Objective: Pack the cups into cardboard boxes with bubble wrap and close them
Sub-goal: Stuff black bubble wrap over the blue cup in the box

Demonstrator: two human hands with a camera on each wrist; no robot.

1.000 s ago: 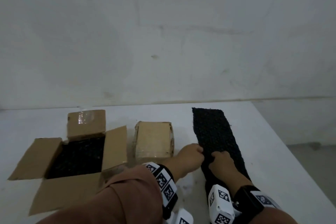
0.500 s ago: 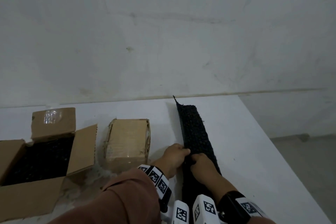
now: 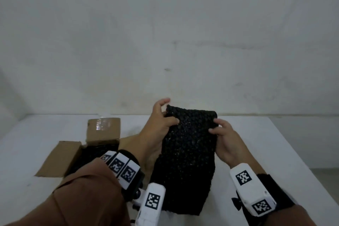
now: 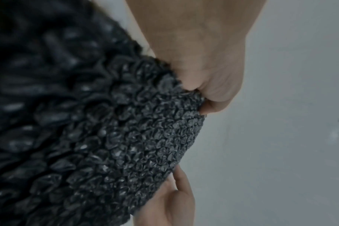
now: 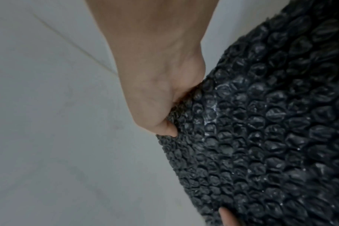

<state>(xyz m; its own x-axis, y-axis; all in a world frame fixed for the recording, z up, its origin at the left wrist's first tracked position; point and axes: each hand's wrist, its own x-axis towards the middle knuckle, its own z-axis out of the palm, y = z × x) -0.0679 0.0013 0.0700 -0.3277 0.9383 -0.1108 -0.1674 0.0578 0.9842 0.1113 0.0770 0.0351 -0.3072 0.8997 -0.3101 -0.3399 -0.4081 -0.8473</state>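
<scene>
I hold a long sheet of black bubble wrap (image 3: 187, 152) upright above the table, its lower end hanging toward me. My left hand (image 3: 165, 117) pinches its upper left edge, thumb on the near face. My right hand (image 3: 217, 126) pinches the upper right edge. The left wrist view shows my left hand (image 4: 209, 68) gripping the bubble wrap (image 4: 106, 137). In the right wrist view my right hand (image 5: 161, 91) has its thumb pressed onto the bubble wrap (image 5: 261, 122). An open cardboard box (image 3: 103, 128) lined with black wrap sits at the left. No cup is in view.
The white table (image 3: 275, 143) runs back to a pale wall, and its right edge drops to the floor. My left sleeve and wrist camera cover the near part of the open box and the area right of it.
The bubble wrap lay flat on the table with both hands at its near end; now both hands have raised it upright, holding its top edge spread apart. The closed box is no longer visible.
</scene>
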